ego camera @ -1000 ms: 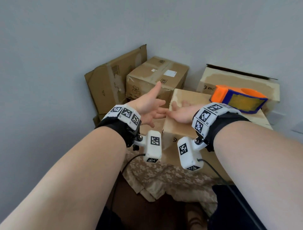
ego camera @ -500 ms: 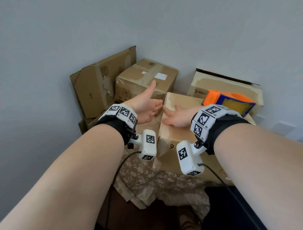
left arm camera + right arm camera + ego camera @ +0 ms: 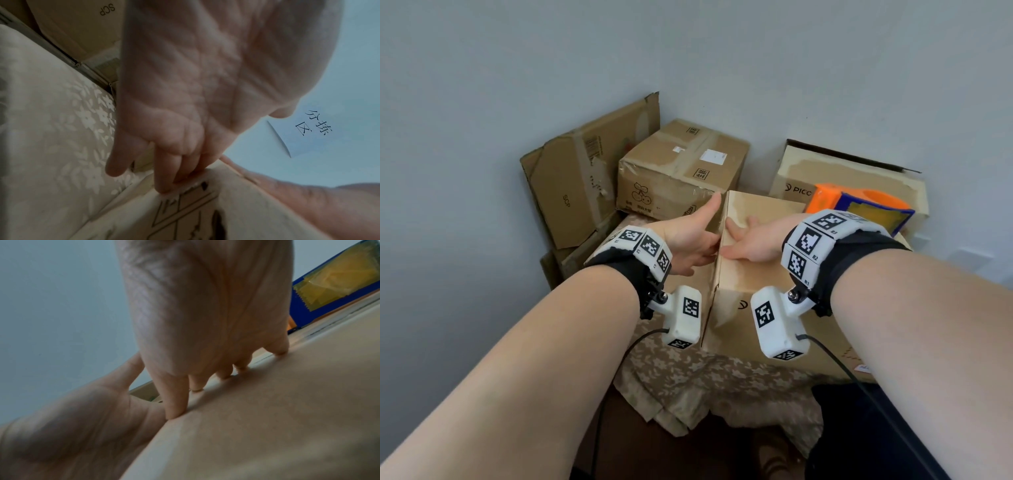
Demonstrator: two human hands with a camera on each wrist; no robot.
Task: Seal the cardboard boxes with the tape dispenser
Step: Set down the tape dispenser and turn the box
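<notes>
Presently the right hand point(image 3: 751, 241) lies flat, fingers straight, on the front box point(image 3: 753, 274); the left hand point(image 3: 688, 245) presses its side, thumb raised. Risk: flaps spring apart on release, since the tape dispenser point(image 3: 859, 212) sits untouched behind.

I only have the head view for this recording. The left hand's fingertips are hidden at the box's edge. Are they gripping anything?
Observer: No. The left wrist view shows the left hand with its fingertips pressing on the cardboard box at its top edge.
Operator: And the right hand?
Observer: The right wrist view shows the right hand with its fingertips pushing down on the box top.
Operator: Is the dispenser untouched?
Observer: Yes. The tape dispenser lies behind that hand, with yellow tape at its serrated edge.
</notes>
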